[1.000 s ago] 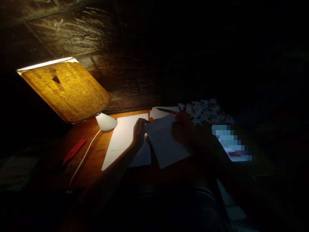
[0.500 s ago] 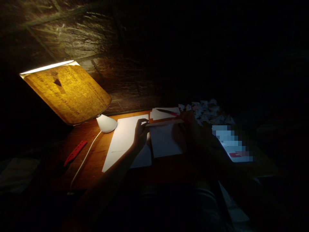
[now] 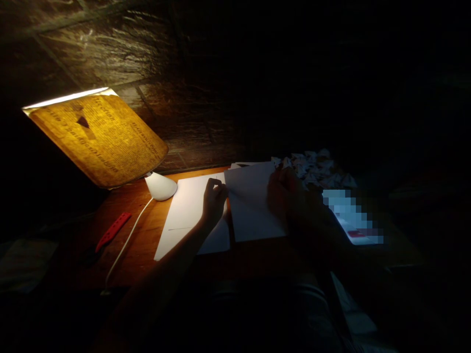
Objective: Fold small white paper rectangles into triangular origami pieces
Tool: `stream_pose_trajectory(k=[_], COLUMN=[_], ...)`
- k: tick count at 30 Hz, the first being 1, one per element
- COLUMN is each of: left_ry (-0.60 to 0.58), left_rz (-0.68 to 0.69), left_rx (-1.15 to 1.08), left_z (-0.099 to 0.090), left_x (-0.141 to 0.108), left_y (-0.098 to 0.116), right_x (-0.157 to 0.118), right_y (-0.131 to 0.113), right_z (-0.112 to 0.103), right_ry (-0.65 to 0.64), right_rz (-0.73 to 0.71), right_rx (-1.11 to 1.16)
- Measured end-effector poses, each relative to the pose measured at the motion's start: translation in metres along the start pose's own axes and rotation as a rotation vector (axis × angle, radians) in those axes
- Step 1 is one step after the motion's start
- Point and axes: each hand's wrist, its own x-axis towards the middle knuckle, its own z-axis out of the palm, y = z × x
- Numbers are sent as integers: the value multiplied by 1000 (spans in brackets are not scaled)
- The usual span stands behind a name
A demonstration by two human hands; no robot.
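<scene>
My left hand [image 3: 214, 202] pinches the paper [image 3: 253, 208] at its left edge, probably steadying it, while darkness hides whether my right hand [image 3: 285, 193] grips it.

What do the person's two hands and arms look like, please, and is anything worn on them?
The left hand shows no glove, and no watch or sleeve can be seen on its wrist or visible forearm. The right hand also looks gloveless; its arm is too dark to tell about a sleeve. Rings cannot be made out.

The hands [image 3: 214, 203] are bare, the dark clothing [image 3: 311, 292] faintly striped.
</scene>
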Motion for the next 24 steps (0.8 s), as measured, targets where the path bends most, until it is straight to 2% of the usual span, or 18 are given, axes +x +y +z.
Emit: stream_pose_trajectory(k=[3, 5, 9, 15, 19, 24], left_ry=[12, 14, 5, 11, 20, 62], left_rz=[12, 24, -23, -105, -84, -24], left_rx=[128, 157, 76, -46, -6, 67], left_z=[-3, -3, -2, 2, 1, 1], left_x=[-1, -2, -3, -5, -5, -8], left_y=[4, 7, 10, 12, 15, 24], right_x=[1, 1, 1, 1, 1, 0], right_y=[-6, -8, -5, -3, -8, -13], right_z=[-1, -3, -4, -5, -6, -6], right_ry=[32, -17, -101, -94, -96, -75], right_rz=[4, 0, 29, 38, 52, 48], right_rx=[-81, -135, -167, -215, -247, -156])
